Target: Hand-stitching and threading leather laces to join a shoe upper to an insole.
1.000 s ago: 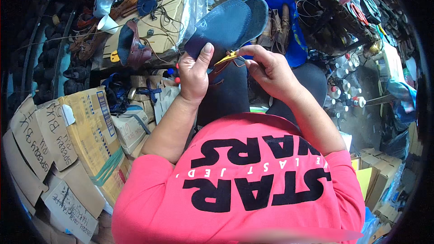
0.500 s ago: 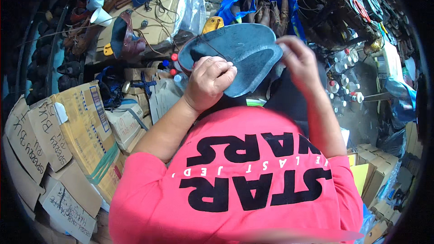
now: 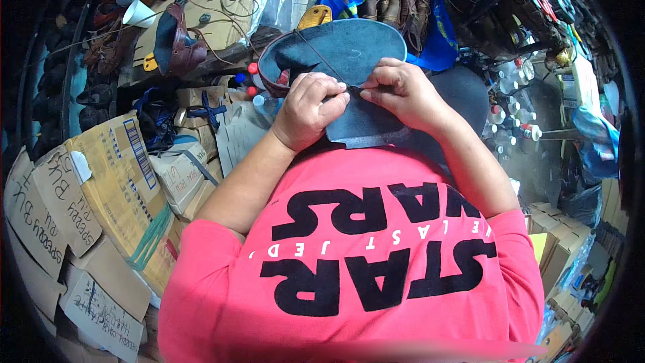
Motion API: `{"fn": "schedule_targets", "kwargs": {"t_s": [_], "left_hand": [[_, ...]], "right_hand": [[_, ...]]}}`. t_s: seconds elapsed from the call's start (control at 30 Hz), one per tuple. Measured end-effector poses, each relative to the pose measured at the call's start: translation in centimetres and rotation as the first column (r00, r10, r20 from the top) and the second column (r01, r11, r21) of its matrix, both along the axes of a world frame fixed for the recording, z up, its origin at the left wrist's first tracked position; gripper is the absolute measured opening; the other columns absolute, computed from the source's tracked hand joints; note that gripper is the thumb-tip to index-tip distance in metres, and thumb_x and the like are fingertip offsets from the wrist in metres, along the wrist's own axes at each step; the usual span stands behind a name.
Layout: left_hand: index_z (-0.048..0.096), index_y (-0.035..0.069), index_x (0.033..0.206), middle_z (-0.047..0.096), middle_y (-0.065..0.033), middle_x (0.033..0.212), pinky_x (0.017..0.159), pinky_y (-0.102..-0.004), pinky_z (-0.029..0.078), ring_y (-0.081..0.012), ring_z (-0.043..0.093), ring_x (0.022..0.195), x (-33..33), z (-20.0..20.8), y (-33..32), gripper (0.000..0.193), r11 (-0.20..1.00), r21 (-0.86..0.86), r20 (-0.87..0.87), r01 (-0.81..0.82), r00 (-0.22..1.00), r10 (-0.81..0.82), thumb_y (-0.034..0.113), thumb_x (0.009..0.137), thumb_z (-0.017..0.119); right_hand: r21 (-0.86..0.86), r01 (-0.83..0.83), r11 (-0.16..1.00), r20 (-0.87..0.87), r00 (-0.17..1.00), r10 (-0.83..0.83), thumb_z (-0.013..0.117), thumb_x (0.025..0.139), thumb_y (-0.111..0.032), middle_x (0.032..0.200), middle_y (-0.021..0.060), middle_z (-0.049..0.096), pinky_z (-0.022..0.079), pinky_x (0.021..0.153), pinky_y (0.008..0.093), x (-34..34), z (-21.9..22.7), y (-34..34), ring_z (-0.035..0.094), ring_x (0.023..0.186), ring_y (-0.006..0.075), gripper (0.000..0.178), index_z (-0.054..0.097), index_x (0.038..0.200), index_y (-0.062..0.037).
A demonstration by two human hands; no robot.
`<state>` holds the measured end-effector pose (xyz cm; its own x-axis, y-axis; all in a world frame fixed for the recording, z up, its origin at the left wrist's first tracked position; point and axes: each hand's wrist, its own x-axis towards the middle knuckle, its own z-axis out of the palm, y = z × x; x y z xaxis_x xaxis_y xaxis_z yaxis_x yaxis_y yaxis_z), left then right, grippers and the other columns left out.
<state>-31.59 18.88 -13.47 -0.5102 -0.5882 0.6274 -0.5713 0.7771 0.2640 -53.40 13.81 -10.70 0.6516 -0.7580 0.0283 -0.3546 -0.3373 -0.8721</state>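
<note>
A leather shoe upper [image 3: 363, 44], grey-blue and suede-like on the side facing me, with a maroon edge at its left, lies spread in front of my body. My left hand [image 3: 310, 109] is closed on its near left part, thumb and fingers pressed together. A dark thread [image 3: 313, 50] slants across the upper from its far left rim down to where my fingertips meet. My right hand [image 3: 402, 94] pinches there, its tips almost touching the left ones. A tiny dark bit shows between both hands; the fingers largely cover it.
Farther left, a maroon shoe upper [image 3: 176, 40] rests on cardboard beside a white cup [image 3: 138, 13]. A blue bag [image 3: 440, 40] of brown shoe lasts [image 3: 390, 7] stands beyond my work. Cardboard boxes [image 3: 111, 175] crowd the left; small bottles [image 3: 508, 111] stand at right.
My right hand has come in from the right edge of the upper to meet my left fingertips. The upper's near right part has shifted and now lies lower, partly behind the right hand.
</note>
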Motion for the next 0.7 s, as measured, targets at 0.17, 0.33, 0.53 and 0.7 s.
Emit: {"fn": "schedule_targets", "kwargs": {"t_s": [0.17, 0.33, 0.53, 0.7], "left_hand": [[0.063, 0.005, 0.089, 0.062, -0.0087, 0.093, 0.075, -0.0370, 0.049, -0.0268, 0.061, 0.086, -0.5, 0.7, -0.5, 0.023, 0.998, 0.068, -0.050, -0.015, 0.999, 0.018, 0.005, 0.067, 0.068], [0.061, 0.005, 0.087, 0.063, -0.0106, 0.101, 0.083, -0.0389, 0.047, -0.0291, 0.061, 0.094, -0.8, 1.1, -1.2, 0.022, 0.993, 0.049, -0.017, -0.105, 0.994, 0.106, 0.006, 0.066, 0.067], [0.059, 0.005, 0.086, 0.066, -0.0079, 0.100, 0.093, -0.0452, 0.042, -0.0315, 0.058, 0.108, -0.6, 1.7, -1.9, 0.022, 0.986, 0.030, 0.072, -0.167, 0.984, 0.165, 0.003, 0.065, 0.066], [0.060, 0.006, 0.087, 0.067, -0.0071, 0.098, 0.095, -0.0474, 0.041, -0.0281, 0.059, 0.108, -0.2, 2.2, -2.0, 0.025, 0.980, 0.099, 0.182, -0.170, 0.972, 0.150, -0.003, 0.064, 0.063]], "right_hand": [[0.200, 0.066, 0.977, 0.156, 0.983, -0.098, 0.070, 0.080, -0.016, 0.079, 0.0111, 0.062, 0.048, 0.069, 0.0318, -0.6, -1.6, -0.4, 0.062, 0.076, 0.0211, 0.016, 0.068, 0.087, -0.0020], [-0.012, 0.140, 0.990, 0.001, 0.990, -0.140, 0.074, 0.078, -0.019, 0.080, 0.0090, 0.061, 0.048, 0.067, 0.0307, 0.0, -1.2, -1.4, 0.059, 0.075, 0.0181, 0.020, 0.071, 0.094, -0.0071], [-0.001, 0.159, 0.987, 0.084, 0.984, -0.158, 0.075, 0.077, -0.018, 0.084, 0.0054, 0.062, 0.047, 0.067, 0.0287, 0.9, -1.3, -2.0, 0.059, 0.076, 0.0154, 0.019, 0.072, 0.093, -0.0095], [0.295, 0.028, 0.955, 0.145, 0.987, -0.074, 0.069, 0.084, -0.016, 0.084, 0.0012, 0.057, 0.045, 0.075, 0.0257, 1.6, -3.1, -2.6, 0.054, 0.082, 0.0093, 0.019, 0.066, 0.094, -0.0001]]}}
